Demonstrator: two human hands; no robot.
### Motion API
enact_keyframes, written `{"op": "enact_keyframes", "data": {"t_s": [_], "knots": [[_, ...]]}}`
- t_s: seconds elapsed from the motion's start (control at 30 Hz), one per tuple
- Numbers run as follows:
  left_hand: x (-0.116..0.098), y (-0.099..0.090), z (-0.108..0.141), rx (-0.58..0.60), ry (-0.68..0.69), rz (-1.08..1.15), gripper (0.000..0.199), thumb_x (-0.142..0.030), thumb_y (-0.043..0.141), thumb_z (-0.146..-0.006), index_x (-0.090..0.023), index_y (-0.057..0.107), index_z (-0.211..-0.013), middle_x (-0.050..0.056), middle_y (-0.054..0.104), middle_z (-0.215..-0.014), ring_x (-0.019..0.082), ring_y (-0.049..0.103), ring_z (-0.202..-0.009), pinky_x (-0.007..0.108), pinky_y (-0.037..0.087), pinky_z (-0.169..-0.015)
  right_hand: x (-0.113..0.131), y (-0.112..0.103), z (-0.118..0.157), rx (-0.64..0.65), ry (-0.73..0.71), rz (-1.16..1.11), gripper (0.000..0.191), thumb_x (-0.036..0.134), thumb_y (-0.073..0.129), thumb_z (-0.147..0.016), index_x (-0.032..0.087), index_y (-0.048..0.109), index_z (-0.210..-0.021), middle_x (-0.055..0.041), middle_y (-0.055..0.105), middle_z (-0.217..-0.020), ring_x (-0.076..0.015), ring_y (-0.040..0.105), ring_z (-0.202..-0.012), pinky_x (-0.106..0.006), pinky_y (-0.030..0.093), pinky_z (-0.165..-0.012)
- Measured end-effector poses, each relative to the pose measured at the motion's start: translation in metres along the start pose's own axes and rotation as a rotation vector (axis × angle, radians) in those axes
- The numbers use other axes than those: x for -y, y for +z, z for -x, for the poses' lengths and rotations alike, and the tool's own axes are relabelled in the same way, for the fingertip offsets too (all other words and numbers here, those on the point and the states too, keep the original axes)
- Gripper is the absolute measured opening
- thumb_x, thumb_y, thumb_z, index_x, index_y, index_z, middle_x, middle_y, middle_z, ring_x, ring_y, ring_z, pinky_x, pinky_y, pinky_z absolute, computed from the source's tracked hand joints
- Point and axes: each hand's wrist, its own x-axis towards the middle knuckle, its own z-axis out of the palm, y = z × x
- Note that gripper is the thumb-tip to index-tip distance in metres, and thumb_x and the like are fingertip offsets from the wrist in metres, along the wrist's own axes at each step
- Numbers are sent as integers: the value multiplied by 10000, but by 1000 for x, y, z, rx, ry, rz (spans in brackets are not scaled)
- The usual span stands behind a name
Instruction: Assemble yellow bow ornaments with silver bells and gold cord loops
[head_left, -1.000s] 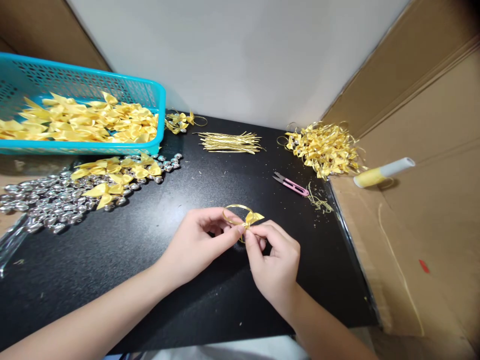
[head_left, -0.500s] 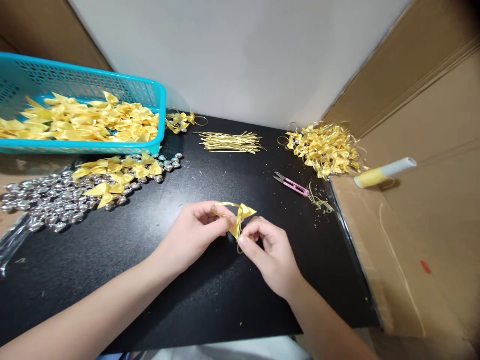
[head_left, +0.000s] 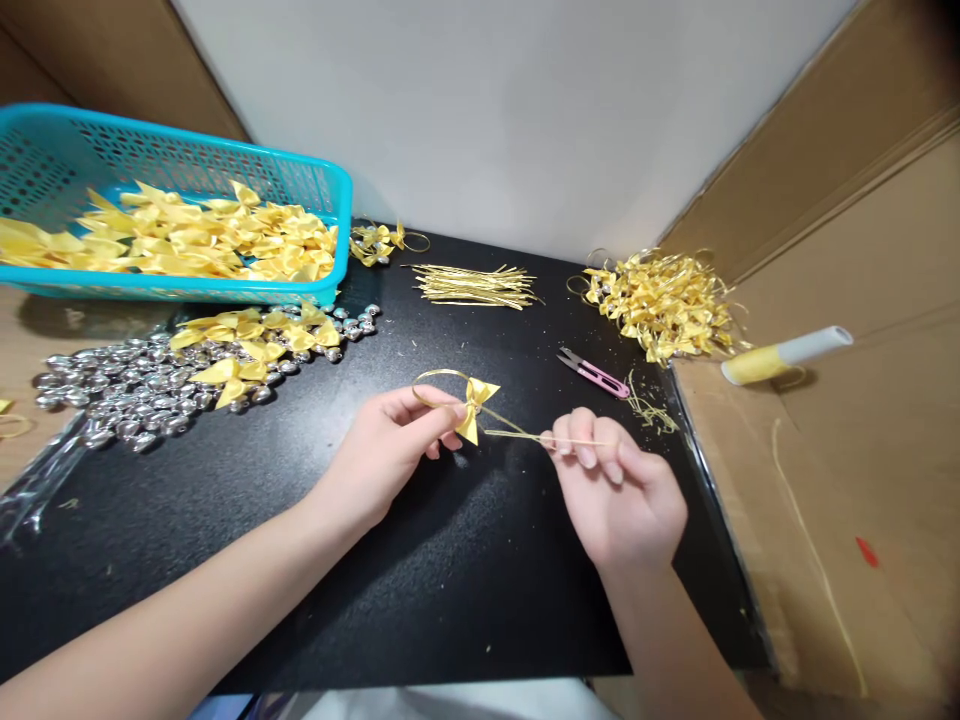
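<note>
My left hand [head_left: 401, 440] pinches a yellow ribbon bow [head_left: 478, 400] at its left side, above the black table. A loop of gold cord [head_left: 442, 373] arches up from the bow over my fingers. Thin cord ends [head_left: 517, 432] run rightward from the bow to my right hand [head_left: 619, 480], whose fingers are curled closed around them. One cord tip sticks out past those fingers. Beyond my right hand lie pink thread snips [head_left: 596, 375], with short cord clippings [head_left: 651, 405] beside them.
A turquoise basket [head_left: 341, 230] of yellow bows stands at back left. Before it lie silver heart-shaped beads [head_left: 142, 395] with several bows on top. Cut gold cords [head_left: 476, 287] lie mid-back; finished-looking bows [head_left: 664, 300] are heaped at back right. A roll [head_left: 787, 355] rests on cardboard.
My right hand has moved right and turned, drawing the cord ends out from the bow. My left hand keeps the bow in nearly the same place. The view has shifted slightly.
</note>
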Motion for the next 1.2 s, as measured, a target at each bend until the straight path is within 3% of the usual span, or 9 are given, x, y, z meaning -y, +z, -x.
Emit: {"op": "enact_keyframes", "data": {"t_s": [0.1, 0.23, 0.33, 0.43, 0.6, 0.83, 1.2], "knots": [[0, 1, 0, 2, 21, -26, 115, -262, 704, -669, -161, 677, -622, -20, 631, -541, 96, 538, -496, 210, 388, -511, -4, -3, 1, -111, -120, 68, 305, 325, 381, -833, 236, 304, -552, 17, 312, -585, -173, 407, -584, -346, 413, -598], [1, 2, 3, 17, 77, -72, 93, -244, 698, -692, -168, 694, -638, -23, 655, -564, 98, 564, -525, 206, 406, -534, -15, -3, 7, -280, -284, 303, 158, 230, 483, -865, 202, 592, -753, -43, 540, -797, -190, 545, -780, -348, 445, -687], [-2, 3, 8, 34, 139, -180, 145, -264, 696, -714, -160, 683, -615, -11, 669, -577, 111, 575, -549, 210, 424, -550, -16, 0, 12, -399, -478, 538, 60, 177, 566, -849, 210, 615, -863, -45, 542, -866, -196, 558, -833, -348, 462, -702], [-5, 5, 15, 27, 240, -362, 128, -265, 692, -721, -161, 714, -649, 4, 703, -609, 122, 571, -548, 217, 415, -535, -10, 5, 16, -299, -623, 790, 114, 128, 622, -803, 232, 639, -847, -35, 521, -852, -193, 551, -796, -364, 468, -694], [-2, 6, 19, 63, 430, -554, 97, -237, 679, -746, -185, 740, -692, -10, 720, -621, 113, 566, -542, 209, 414, -548, -2, 16, 18, -79, -725, 1054, 146, 145, 664, -766, 269, 685, -839, -41, 567, -908, -215, 558, -852, -408, 454, -783], [0, 8, 19, 133, 484, -609, 134, -202, 633, -790, -175, 716, -687, 0, 720, -645, 119, 604, -568, 209, 414, -559, -7, 18, 14, -29, -560, 1125, 166, 171, 635, -811, 228, 710, -947, -94, 595, -1118, -283, 536, -1041, -466, 413, -923], [2, 7, 17, 252, 380, -600, 209, -290, 593, -866, -174, 733, -762, 17, 734, -719, 148, 639, -652, 225, 432, -597, -5, 14, 12, 66, -426, 1085, 99, 169, 625, -831, 230, 699, -854, -75, 609, -1073, -256, 532, -1046, -452, 430, -926]]}}
